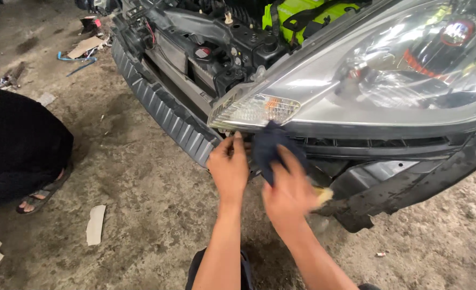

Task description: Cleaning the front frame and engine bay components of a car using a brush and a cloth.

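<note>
A car's front end with the bumper cover off fills the upper frame. Its large clear headlight (388,75) sits at the right. My right hand (291,193) presses a dark blue cloth (270,145) against the lower inner corner of the headlight; something yellow, maybe a sponge (324,196), shows under its palm. My left hand (228,169) is just left of the cloth, fingertips pinched at the trim below the headlight's corner. What the left fingers hold is too small to tell.
A ribbed grey bumper beam (157,104) runs diagonally to the left. Another person in dark clothes and a sandal (39,196) squats at the left edge. Paper scraps (95,225) and debris (82,51) lie on the dirty concrete floor.
</note>
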